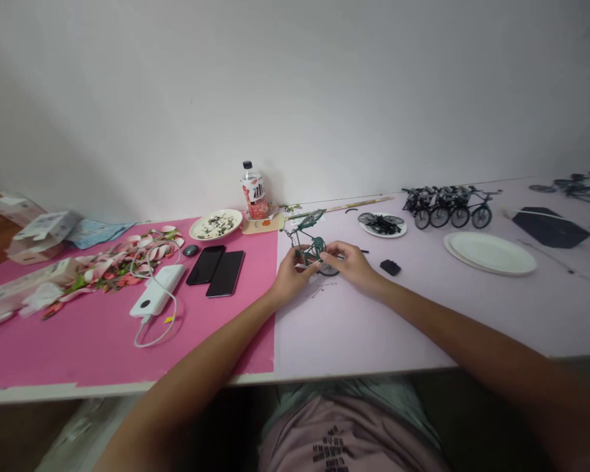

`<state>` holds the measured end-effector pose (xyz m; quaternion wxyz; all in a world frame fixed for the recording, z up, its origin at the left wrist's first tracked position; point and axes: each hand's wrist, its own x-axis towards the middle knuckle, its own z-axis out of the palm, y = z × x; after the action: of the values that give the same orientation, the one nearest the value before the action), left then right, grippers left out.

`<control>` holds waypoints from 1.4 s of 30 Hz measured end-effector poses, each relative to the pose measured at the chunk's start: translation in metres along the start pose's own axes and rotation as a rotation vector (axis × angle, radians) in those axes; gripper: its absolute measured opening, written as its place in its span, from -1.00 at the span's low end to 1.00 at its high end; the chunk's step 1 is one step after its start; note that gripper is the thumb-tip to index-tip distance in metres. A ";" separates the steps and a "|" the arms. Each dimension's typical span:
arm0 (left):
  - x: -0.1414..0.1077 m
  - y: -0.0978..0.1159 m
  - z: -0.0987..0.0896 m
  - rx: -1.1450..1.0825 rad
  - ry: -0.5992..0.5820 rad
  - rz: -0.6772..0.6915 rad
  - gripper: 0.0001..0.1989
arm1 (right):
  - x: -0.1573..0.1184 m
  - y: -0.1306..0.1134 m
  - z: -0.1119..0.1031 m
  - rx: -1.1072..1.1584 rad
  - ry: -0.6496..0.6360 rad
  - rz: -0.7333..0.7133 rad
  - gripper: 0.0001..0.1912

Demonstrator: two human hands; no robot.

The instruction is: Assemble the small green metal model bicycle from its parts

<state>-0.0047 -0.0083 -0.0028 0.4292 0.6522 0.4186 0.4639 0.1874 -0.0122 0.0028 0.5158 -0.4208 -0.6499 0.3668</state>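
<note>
Between my two hands a small dark green model bicycle (311, 244) is held above the pale part of the table. My left hand (293, 275) grips its left side, fingers closed round the frame. On the other side my right hand (350, 263) pinches it near a wheel, which shows under the fingers. Thin small parts (323, 288) lie on the table just below the hands. A small black piece (390, 267) rests to the right of my right hand.
Several finished model bicycles (447, 206) stand at the back right, beside a plate of black parts (382, 225) and white plates (491, 253). Leftward are a bottle (255, 193), a plate of small pieces (216, 225), two phones (225, 274), a power bank (157, 292) and petals (122, 262).
</note>
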 end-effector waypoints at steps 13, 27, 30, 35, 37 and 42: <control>-0.002 0.017 -0.007 0.129 0.163 0.072 -0.53 | -0.002 -0.001 -0.002 -0.313 0.146 -0.269 -0.82; -0.001 0.012 -0.003 -0.033 0.112 0.007 -0.48 | -0.004 0.000 0.001 -0.426 0.068 -0.529 -0.86; 0.000 0.010 -0.003 -0.052 0.120 0.000 -0.47 | -0.003 0.001 0.001 -0.436 0.066 -0.526 -0.88; 0.001 0.007 -0.004 -0.084 0.080 -0.024 -0.45 | -0.001 0.006 0.000 -0.428 0.072 -0.526 -0.89; 0.001 0.007 -0.004 -0.089 0.066 -0.040 -0.44 | -0.001 0.007 0.001 -0.421 0.081 -0.536 -0.89; -0.001 0.009 -0.004 -0.069 0.049 -0.052 -0.43 | -0.001 0.010 0.001 -0.407 0.088 -0.557 -0.91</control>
<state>-0.0076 -0.0107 0.0066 0.4530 0.6143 0.4295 0.4828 0.1880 -0.0096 -0.0070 0.5293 -0.3371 -0.7766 0.0565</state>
